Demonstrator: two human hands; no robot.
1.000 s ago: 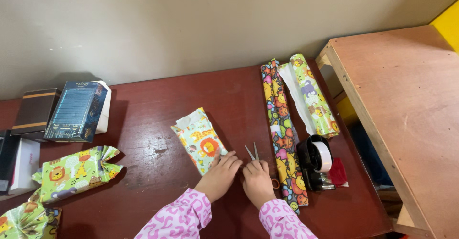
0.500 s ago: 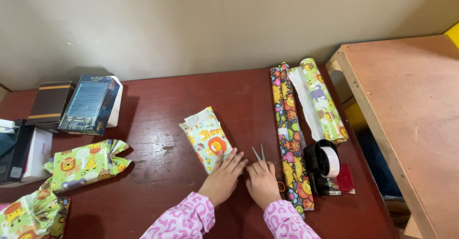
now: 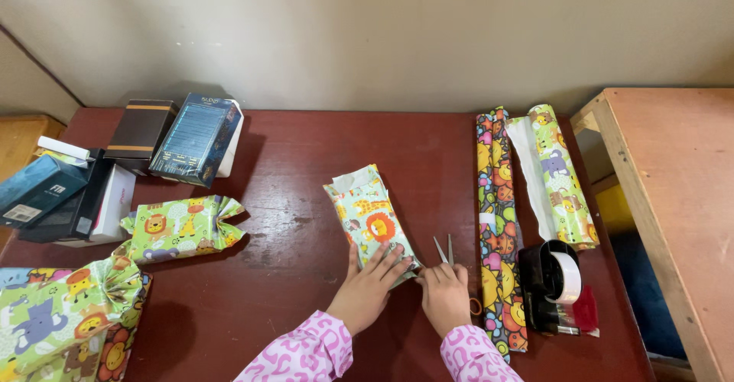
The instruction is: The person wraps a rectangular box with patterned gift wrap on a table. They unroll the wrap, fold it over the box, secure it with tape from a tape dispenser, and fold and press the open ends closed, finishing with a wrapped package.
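Head view: left hand (image 3: 365,290), fingers spread flat, presses the near end of the wrapped gift (image 3: 371,217), whose long axis runs away leftward, while right hand (image 3: 446,298), fingers curled, grips scissors (image 3: 445,250) just beside it on the red table (image 3: 306,152).

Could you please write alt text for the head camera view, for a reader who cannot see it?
On a dark red table, the left hand presses a small parcel in animal-print paper while the right hand rests on scissors. Wrapping paper rolls and a tape dispenser lie right, wrapped gifts and boxes left.
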